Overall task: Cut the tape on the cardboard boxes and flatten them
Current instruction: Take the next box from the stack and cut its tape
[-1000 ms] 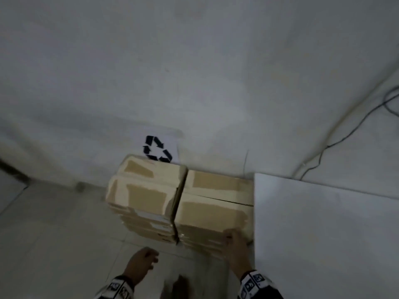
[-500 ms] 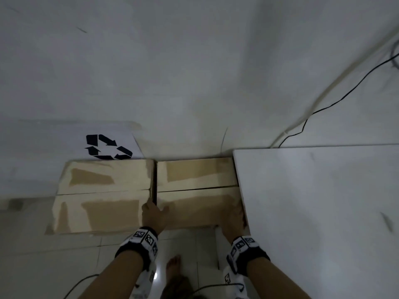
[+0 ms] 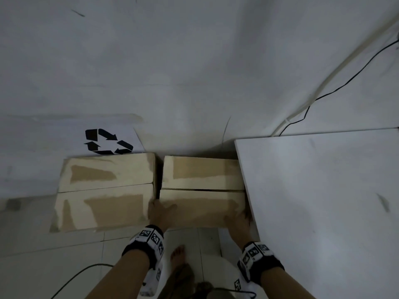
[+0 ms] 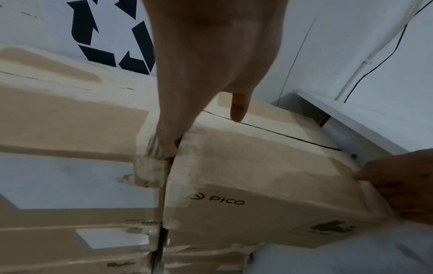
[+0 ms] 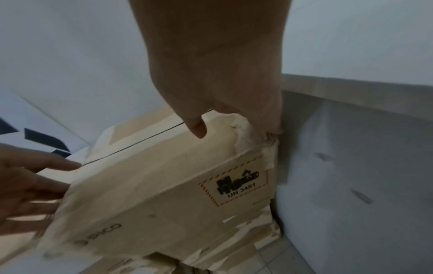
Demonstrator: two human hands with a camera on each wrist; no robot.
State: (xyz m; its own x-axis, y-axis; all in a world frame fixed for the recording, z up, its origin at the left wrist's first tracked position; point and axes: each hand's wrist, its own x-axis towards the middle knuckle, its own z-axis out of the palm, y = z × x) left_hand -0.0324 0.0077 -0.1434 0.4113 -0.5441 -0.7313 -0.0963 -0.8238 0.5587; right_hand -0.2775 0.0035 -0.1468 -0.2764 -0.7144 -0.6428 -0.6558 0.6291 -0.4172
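Two stacks of tan, tape-scarred cardboard boxes stand against the wall. The top box of the right stack (image 3: pixel 203 203) (image 4: pixel 257 166) (image 5: pixel 164 176) has a dark slit between its top flaps, a PICO mark and a UN 3481 label. My left hand (image 3: pixel 162 214) (image 4: pixel 211 55) grips its left end, thumb on top and fingers (image 4: pixel 168 144) down in the gap between the stacks. My right hand (image 3: pixel 237 221) (image 5: pixel 222 74) grips its right end, thumb on top, with fingers (image 5: pixel 269 126) wedged between box and table.
The left stack (image 3: pixel 105 190) touches the held box. A white table (image 3: pixel 323 201) stands tight against the right stack. A recycling sign (image 3: pixel 108 141) leans on the wall behind. Cables run down the wall (image 3: pixel 345 83) and over the floor (image 3: pixel 82 275). A bare foot (image 3: pixel 179 253) is below.
The view has closed in on the boxes and now looks down on them. My left hand rose from the floor side to the box's left end; the right hand stayed at the right end.
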